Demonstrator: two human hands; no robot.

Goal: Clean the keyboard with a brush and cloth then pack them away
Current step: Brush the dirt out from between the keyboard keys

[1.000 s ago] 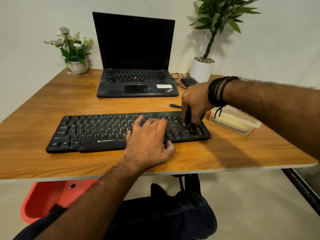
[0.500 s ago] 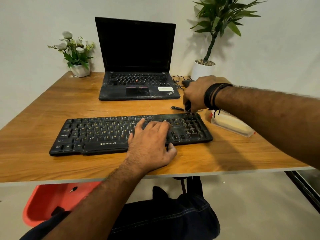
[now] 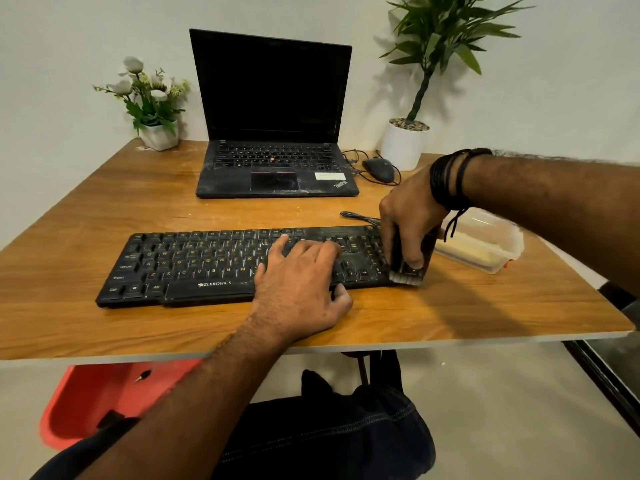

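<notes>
Our left hand (image 3: 298, 289) lies flat on the keyboard (image 3: 207, 265), our right hand (image 3: 410, 220) grips the brush (image 3: 407, 271) beside a plastic box (image 3: 485, 244), laptop (image 3: 273, 133) behind.

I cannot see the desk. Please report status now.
Left hand flat on keyboard. Right hand grips brush at keyboard's right end. Nothing in the way.

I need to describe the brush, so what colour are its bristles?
The brush has pale, whitish bristles at its lower end, below a dark body. The head view shows this.
</notes>
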